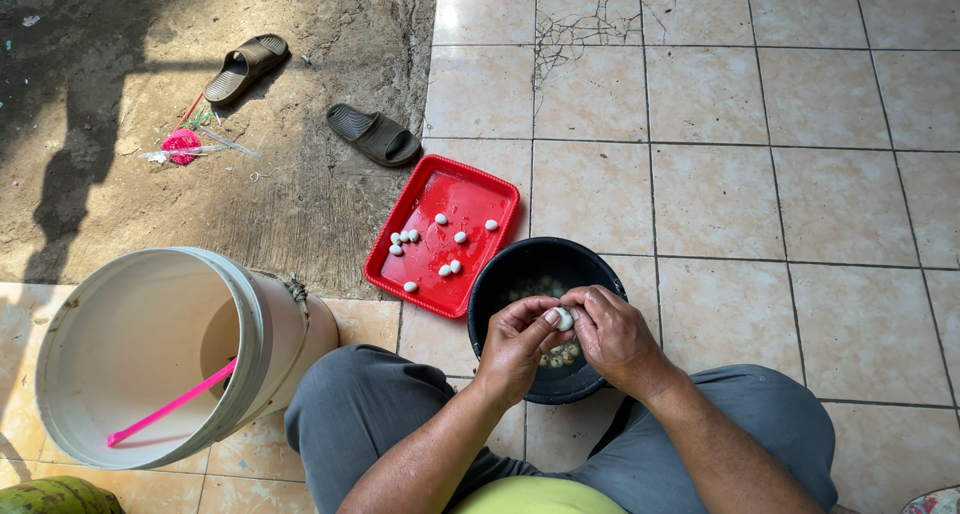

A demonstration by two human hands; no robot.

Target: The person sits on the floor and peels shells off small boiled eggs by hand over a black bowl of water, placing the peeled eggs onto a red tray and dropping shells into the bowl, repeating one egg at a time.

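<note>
The person sits with grey-trousered knees (pixel 370 414) nearest the camera, either side of a black bowl (pixel 500 274) standing on the tiled floor (pixel 760 204). Over the bowl, both hands meet: the left hand (pixel 515 349) and the right hand (pixel 612 336) together pinch one small white egg (pixel 564 319) between their fingertips, fingers closed narrowly around it. Inside the bowl lie more small pale eggs (pixel 560 355), partly hidden by the hands. Left of the bowl a white bucket (pixel 255 319) lies tilted with a pink stick (pixel 170 405) inside. Just beyond the bowl, touching its rim, sits a red tray (pixel 470 189) holding scattered white eggs (pixel 440 219). Farther off, two dark sandals (pixel 375 134) rest on bare concrete.
</note>
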